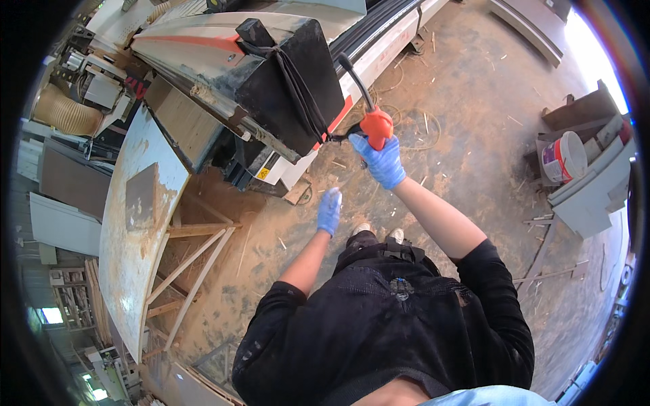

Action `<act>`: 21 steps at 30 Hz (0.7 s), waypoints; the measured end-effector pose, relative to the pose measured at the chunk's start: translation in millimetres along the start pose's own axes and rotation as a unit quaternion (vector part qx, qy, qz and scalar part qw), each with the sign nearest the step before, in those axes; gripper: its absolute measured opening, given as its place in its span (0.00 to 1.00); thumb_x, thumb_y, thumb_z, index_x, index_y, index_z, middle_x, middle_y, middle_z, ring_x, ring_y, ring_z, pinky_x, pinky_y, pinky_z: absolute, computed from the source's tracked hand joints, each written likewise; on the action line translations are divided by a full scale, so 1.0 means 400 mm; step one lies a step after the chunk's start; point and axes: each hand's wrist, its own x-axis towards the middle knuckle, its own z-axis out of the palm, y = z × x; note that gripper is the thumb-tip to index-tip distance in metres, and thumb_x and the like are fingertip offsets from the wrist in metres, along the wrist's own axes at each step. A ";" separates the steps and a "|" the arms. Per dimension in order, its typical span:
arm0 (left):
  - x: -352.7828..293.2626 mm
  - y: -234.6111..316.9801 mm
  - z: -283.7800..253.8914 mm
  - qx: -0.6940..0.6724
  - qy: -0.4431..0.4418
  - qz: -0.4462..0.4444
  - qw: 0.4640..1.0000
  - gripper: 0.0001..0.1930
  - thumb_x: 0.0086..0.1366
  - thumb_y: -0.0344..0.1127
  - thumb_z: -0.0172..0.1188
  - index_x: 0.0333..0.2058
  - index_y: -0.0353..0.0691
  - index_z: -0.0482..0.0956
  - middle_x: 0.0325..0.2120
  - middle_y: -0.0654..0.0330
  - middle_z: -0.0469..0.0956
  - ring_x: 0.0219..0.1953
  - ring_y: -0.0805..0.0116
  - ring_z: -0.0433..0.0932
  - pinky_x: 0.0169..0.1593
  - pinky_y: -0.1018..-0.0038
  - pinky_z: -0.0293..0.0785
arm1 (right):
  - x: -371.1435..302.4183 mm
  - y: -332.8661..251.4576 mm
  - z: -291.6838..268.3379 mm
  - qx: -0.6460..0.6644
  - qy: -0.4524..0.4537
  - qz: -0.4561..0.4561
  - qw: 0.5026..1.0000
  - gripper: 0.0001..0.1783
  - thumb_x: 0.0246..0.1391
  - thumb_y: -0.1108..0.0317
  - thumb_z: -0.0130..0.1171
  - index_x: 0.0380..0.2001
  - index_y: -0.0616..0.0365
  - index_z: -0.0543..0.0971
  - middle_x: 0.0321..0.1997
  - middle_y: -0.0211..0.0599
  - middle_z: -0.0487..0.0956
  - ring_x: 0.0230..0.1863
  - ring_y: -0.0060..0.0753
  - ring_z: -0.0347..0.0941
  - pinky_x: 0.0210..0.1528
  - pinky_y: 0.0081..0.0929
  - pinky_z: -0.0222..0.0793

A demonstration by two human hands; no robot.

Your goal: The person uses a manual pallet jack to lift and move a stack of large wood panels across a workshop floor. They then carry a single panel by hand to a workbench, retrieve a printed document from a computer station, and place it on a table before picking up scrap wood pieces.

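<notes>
My right hand (383,164), in a blue glove, is closed around a red air blow gun (376,126) with a bent dark nozzle that points up and to the left. A black hose or strap runs from beside the grip toward the machine. My left hand (330,211), also gloved in blue with a whitish patch at the fingertips, hangs over the floor with its fingers loosely extended and nothing visible in it. Ahead and to the left is the end of a large machine (291,88) with a black cover, with dark cable looped over it.
A worn white-topped table (132,230) on wooden legs stands at the left. Wood scraps and dust lie on the brown floor (467,135). To the right, a white bucket (574,157) sits beside stacked boards (599,186). A ribbed duct (68,111) is at far left.
</notes>
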 end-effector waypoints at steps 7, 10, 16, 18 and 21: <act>0.079 -0.115 -0.093 0.211 -0.033 0.179 0.960 0.12 0.66 0.36 0.47 0.44 0.37 0.72 0.41 0.55 0.73 0.42 0.63 0.72 0.47 0.68 0.69 | 0.058 0.065 0.115 -0.096 0.025 -0.178 0.979 0.14 0.44 0.59 0.67 0.33 0.53 0.80 0.27 0.38 0.80 0.30 0.31 0.78 0.36 0.30 0.73; 0.061 -0.181 -0.162 0.011 -0.048 0.004 0.999 0.14 0.65 0.37 0.51 0.48 0.43 0.70 0.39 0.64 0.72 0.35 0.73 0.71 0.37 0.77 0.69 | 0.028 0.192 0.099 -0.157 -0.007 -0.032 0.987 0.16 0.45 0.60 0.68 0.37 0.53 0.80 0.32 0.34 0.81 0.34 0.21 0.76 0.40 0.25 0.72; 0.076 -0.203 -0.126 0.045 -0.178 -0.190 0.964 0.14 0.66 0.39 0.52 0.50 0.47 0.70 0.34 0.69 0.73 0.27 0.79 0.70 0.26 0.81 0.68 | -0.110 0.243 -0.069 -0.364 -0.053 0.125 0.921 0.28 0.46 0.44 0.60 0.46 0.49 0.76 0.43 0.42 0.79 0.47 0.44 0.74 0.48 0.35 0.68; 0.080 -0.206 -0.090 0.104 -0.248 -0.187 0.945 0.14 0.66 0.39 0.52 0.50 0.47 0.70 0.33 0.69 0.72 0.26 0.79 0.69 0.25 0.81 0.67 | -0.211 0.322 -0.153 -0.346 0.011 0.193 0.918 0.30 0.45 0.41 0.59 0.47 0.48 0.76 0.46 0.42 0.78 0.50 0.46 0.72 0.51 0.37 0.66; 0.087 -0.171 0.013 0.196 -0.371 -0.123 0.899 0.14 0.66 0.40 0.54 0.48 0.45 0.72 0.29 0.67 0.72 0.26 0.78 0.69 0.25 0.80 0.67 | -0.425 0.357 -0.326 -0.274 0.148 0.342 0.886 0.30 0.46 0.43 0.57 0.48 0.49 0.76 0.48 0.40 0.78 0.50 0.41 0.73 0.52 0.34 0.67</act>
